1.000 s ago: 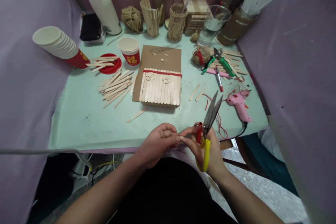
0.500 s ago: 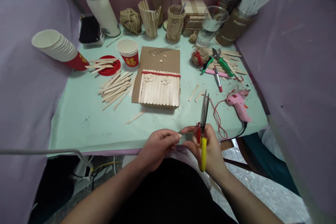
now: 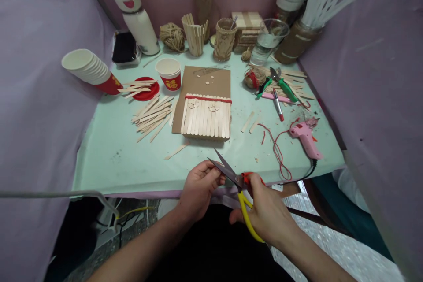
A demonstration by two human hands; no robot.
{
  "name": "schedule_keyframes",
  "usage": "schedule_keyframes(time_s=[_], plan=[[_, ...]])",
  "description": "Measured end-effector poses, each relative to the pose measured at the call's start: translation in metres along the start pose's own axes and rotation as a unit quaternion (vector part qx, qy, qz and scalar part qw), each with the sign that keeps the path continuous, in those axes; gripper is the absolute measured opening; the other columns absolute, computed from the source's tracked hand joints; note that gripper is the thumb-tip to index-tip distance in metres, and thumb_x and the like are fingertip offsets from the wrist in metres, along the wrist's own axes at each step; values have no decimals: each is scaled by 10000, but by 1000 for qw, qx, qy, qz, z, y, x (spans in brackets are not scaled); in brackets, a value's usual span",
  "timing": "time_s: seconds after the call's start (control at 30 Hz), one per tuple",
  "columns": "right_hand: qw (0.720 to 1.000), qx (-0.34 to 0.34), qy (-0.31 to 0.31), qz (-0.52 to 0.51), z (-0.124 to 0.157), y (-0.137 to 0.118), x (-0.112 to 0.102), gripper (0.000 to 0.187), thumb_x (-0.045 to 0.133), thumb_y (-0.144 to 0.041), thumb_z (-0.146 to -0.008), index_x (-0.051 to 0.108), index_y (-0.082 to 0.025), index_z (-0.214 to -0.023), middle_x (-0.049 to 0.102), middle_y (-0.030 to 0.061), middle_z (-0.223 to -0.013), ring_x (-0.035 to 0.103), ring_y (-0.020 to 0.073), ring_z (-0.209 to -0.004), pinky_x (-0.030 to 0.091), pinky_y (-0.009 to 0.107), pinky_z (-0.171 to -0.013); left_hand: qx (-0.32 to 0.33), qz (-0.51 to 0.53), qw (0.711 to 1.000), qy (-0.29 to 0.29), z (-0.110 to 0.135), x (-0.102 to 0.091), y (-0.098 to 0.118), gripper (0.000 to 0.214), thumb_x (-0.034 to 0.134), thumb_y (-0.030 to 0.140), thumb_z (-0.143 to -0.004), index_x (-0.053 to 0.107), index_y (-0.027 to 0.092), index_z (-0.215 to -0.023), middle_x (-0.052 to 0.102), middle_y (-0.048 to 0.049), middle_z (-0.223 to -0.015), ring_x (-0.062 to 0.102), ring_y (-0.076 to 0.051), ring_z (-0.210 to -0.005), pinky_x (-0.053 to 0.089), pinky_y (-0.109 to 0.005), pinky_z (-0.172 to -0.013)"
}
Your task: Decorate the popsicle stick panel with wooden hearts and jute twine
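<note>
Grips the scissors [image 3: 231,175] in the right hand [image 3: 267,211], just off the near edge of the table [image 3: 132,163], a little right of its middle, with fingers closed through the yellow and red loops and blades parted, tips aimed left. Curls the left hand [image 3: 200,187] shut right at the blade tips, pinching something too small to make out (possibly a wood sliver). Likely handles light and rigid, with sharp steel edges; safest taken by the loops, never the blades.
</note>
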State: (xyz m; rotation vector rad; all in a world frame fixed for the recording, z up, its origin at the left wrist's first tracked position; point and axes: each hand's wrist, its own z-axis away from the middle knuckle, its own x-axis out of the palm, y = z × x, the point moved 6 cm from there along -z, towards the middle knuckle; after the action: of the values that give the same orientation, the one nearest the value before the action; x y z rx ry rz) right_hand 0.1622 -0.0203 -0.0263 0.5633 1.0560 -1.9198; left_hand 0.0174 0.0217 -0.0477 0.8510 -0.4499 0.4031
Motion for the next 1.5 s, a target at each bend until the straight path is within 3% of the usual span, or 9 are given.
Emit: schedule_keyframes(time_s=[0.4,0.67,0.87,1.13,1.23,1.33,1.5], plan=[[999,1,-24,41,2,3,5,564,709,-607,-706,355,-241,-949,616,29,-747,627,295,-722,317,298,-589,-6,-40,999,-8,-3,-5,-4,179,783,267,-699,691,120,-740,626,0,-660,540,-70,-610,450,-190,-622],[999,-12,-47,14,2,11,9,330,605,-430,-837,326,-259,-879,667,37,-746,642,286,-750,314,300,-617,-20,-115,993,-32,-6,-11,-4,170,752,290,-721,691,131,-731,630,1,-644,544,-86,-619,430,-203,-616],[989,-35,-106,-100,0,16,6,213,499,-287,-854,288,-273,-839,683,-12,-692,633,221,-712,354,292,-646,-27,-185,981,-60,-8,-16,2,192,754,323,-738,692,143,-717,639,1,-648,543,-89,-616,427,-217,-619],[967,-31,-16,-251,-8,19,3,302,596,-361,-781,310,-262,-774,434,-92,-610,403,116,-555,322,241,-530,-83,-141,986,-29,-8,-14,3,257,809,360,-678,698,135,-733,654,-21,-673,565,-94,-635,450,-219,-635],[934,-53,51,-350,-12,11,-3,338,647,-389,-784,336,-258,-808,517,-63,-697,420,106,-569,360,242,-540,-90,-149,984,-33,-7,-10,4,234,809,333,-675,695,134,-723,654,-25,-677,555,-89,-617,444,-219,-623],[897,-88,100,-421,-16,-2,-14,356,685,-377,-787,361,-257,-876,627,-11,-884,369,78,-520,319,228,-478,-108,-160,979,-66,-5,-4,1,196,785,316,-695,697,142,-710,651,-20,-669,528,-80,-579,425,-223,-599],[874,-130,77,-461,-21,-19,-19,326,687,-302,-800,376,-252,-885,651,-17,-866,331,70,-516,307,211,-463,-128,-157,974,-98,-2,4,-3,164,770,296,-695,705,146,-679,628,-12,-619,512,-84,-573,403,-224,-588]])
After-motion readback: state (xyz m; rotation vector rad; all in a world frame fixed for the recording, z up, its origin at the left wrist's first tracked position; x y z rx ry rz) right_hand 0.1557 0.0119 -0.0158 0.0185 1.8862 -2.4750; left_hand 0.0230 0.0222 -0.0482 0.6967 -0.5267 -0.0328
